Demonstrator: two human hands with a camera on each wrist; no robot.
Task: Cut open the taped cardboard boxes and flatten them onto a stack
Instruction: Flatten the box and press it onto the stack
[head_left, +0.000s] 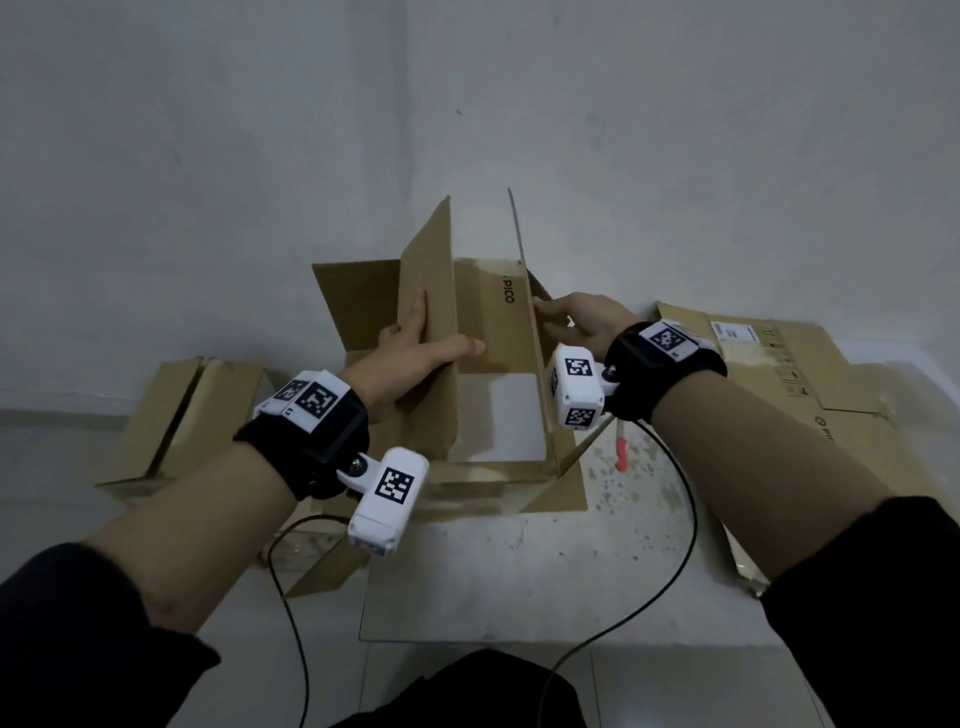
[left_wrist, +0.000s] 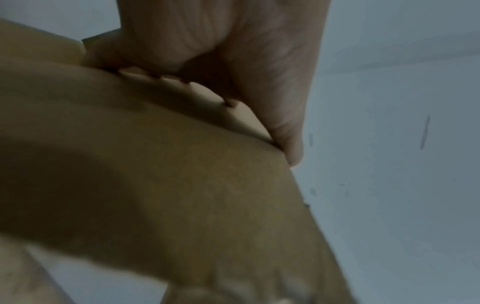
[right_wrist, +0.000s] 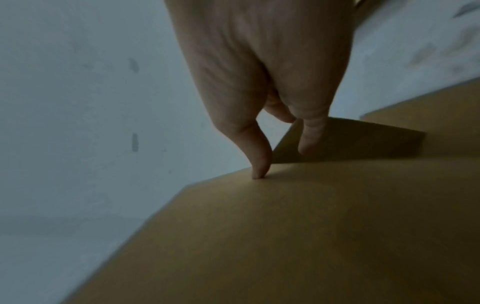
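An opened brown cardboard box (head_left: 493, 322) printed "PICO" stands on the floor with its flaps up; the floor shows through its open bottom. My left hand (head_left: 415, 353) grips the box's left panel, thumb inside and fingers outside. In the left wrist view the left hand (left_wrist: 233, 51) pinches the cardboard edge (left_wrist: 182, 185). My right hand (head_left: 582, 319) rests against the outside of the right panel. The right wrist view shows the right hand (right_wrist: 259, 61) with straight fingers, one fingertip (right_wrist: 259, 170) pressing the cardboard (right_wrist: 311, 226).
Flattened boxes (head_left: 779, 374) lie in a stack on the floor at the right. Another brown box (head_left: 182, 415) sits at the left by the wall. A red-handled cutter (head_left: 621, 452) lies on the floor just right of the open box. Wrist-camera cables trail toward me.
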